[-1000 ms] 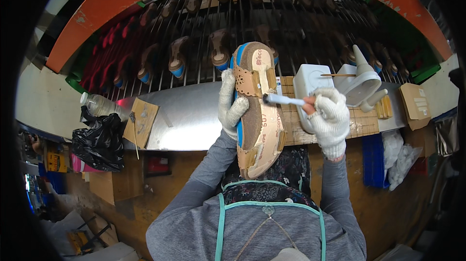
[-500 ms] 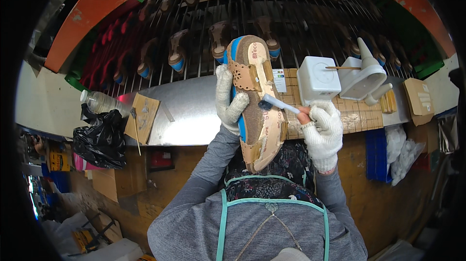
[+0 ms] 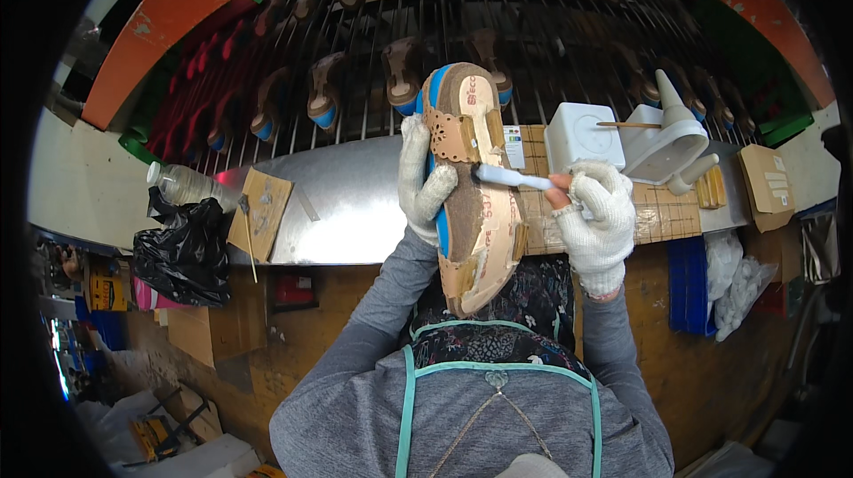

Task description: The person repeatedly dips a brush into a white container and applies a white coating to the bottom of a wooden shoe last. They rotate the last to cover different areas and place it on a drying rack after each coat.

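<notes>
My left hand (image 3: 423, 178), in a white knit glove with bare fingertips hidden or covered, grips a sandal upper on a blue last (image 3: 475, 229), sole side up. Tan leather straps, one with punched holes and a scalloped edge, fold over onto the pale insole board, whose border is brown. A white-handled brush (image 3: 511, 177) is pinched in my right hand (image 3: 597, 227), gloved with thumb and index fingertips bare. The dark bristles touch the sandal's underside near the punched strap, around mid-length.
Ahead, a rack of metal bars (image 3: 364, 114) carries several similar shoes on lasts. A white square container (image 3: 584, 142) and a white bottle (image 3: 668, 145) stand right of the shoe. Left are a black plastic bag (image 3: 184, 256), a clear bottle (image 3: 182, 183) and a cardboard piece with a stick (image 3: 260, 211).
My right hand has risen slightly, carrying the brush up along the sandal's underside toward the punched strap. My left hand and the sandal have barely shifted.
</notes>
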